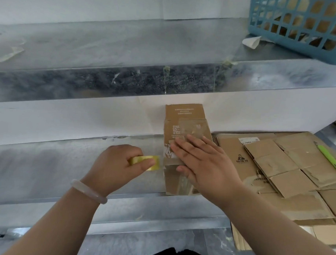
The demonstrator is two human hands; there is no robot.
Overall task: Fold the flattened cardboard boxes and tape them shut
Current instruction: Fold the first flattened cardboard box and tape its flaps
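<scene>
Here we look down on a metal workbench (47, 165) backed by a white wall. The cardboard box (184, 120) stands near the middle of it, already folded into shape. Its far flap is raised against the wall, and shiny clear tape lies across the printed top face.

The right hand (202, 163) lies flat on the box with its fingers straight and spread. The palm presses the taped top, and we see the thumb reaching over the near left edge. It grips nothing.

The left hand (116, 163) is just beside the box on its left, fingers curled round a yellow tape roll (152, 161), thumb on top. The roll sits close to the box's left side. We cannot tell whether a strip runs from it to the box. A pale bracelet (85, 189) circles the left wrist.

To the right of the box we see a stack of flattened cardboard boxes (287, 169) lying on the bench, some overlapping. A green pen-like tool (330, 159) rests on them near the right edge. On the upper shelf (109, 45) at the far right stands a blue plastic basket (300, 27) with brown cardboard showing through its lattice, and a paper scrap (251, 42) lies just beside it.
</scene>
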